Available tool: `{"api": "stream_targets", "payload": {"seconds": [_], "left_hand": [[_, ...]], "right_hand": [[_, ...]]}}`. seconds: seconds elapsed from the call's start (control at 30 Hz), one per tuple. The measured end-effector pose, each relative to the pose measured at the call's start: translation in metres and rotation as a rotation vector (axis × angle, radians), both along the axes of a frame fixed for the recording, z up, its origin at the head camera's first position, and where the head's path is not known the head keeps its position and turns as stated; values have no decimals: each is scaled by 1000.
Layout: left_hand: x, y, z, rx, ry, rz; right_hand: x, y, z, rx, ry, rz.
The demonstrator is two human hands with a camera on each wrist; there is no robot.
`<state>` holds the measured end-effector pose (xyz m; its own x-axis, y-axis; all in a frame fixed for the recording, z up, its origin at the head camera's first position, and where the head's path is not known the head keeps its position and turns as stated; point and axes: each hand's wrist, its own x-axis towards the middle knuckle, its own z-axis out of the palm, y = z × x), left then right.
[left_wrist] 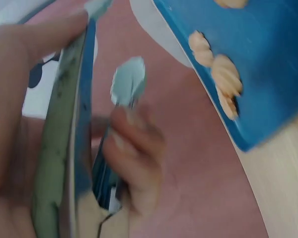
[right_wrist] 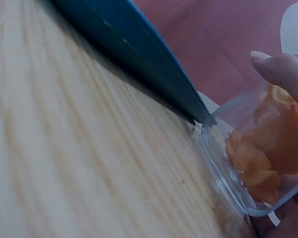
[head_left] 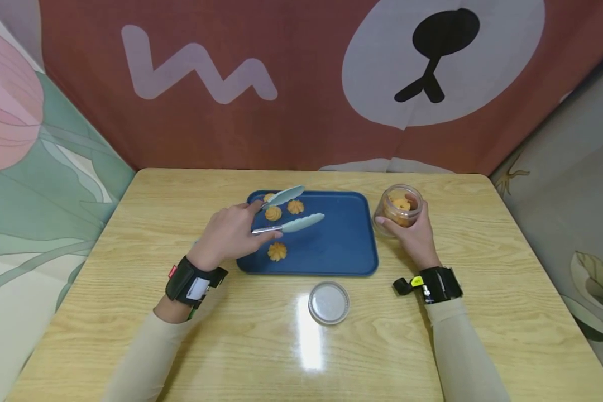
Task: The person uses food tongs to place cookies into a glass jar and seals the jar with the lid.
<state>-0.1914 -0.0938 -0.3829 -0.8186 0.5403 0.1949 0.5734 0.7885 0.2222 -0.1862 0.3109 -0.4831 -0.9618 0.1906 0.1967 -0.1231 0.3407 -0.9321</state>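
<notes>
In the head view my left hand (head_left: 231, 235) grips a pair of tongs (head_left: 301, 223) with pale blue-green tips. The tips stand spread apart over the left half of a blue tray (head_left: 341, 240). Several swirled, piped cookies (head_left: 277, 251) lie on that side of the tray, some between or behind the tips. At the tray's right end my right hand (head_left: 418, 240) holds a clear open jar (head_left: 383, 211), thumb in front and fingers round the far side. Inside the jar are more cookies (right_wrist: 256, 166), seen through its wall in the right wrist view.
A round, clear lid (head_left: 329, 302) lies on the wooden table (head_left: 261, 340) in front of the tray. Behind the table hangs a reddish-brown cloth (head_left: 306, 134), and patterned cloths flank both sides.
</notes>
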Motion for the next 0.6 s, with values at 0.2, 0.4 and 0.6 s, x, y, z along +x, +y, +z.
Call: {"api": "stream_targets", "payload": {"seconds": [0.2, 0.4, 0.6], "left_hand": [[7, -16, -1, -40, -68, -37], [17, -26, -10, -88, -101, -50], [31, -39, -23, -80, -150, -70]], "right_hand": [[1, 1, 0, 9, -9, -11], [1, 1, -1, 2, -9, -13], [0, -1, 0, 3, -5, -2]]}}
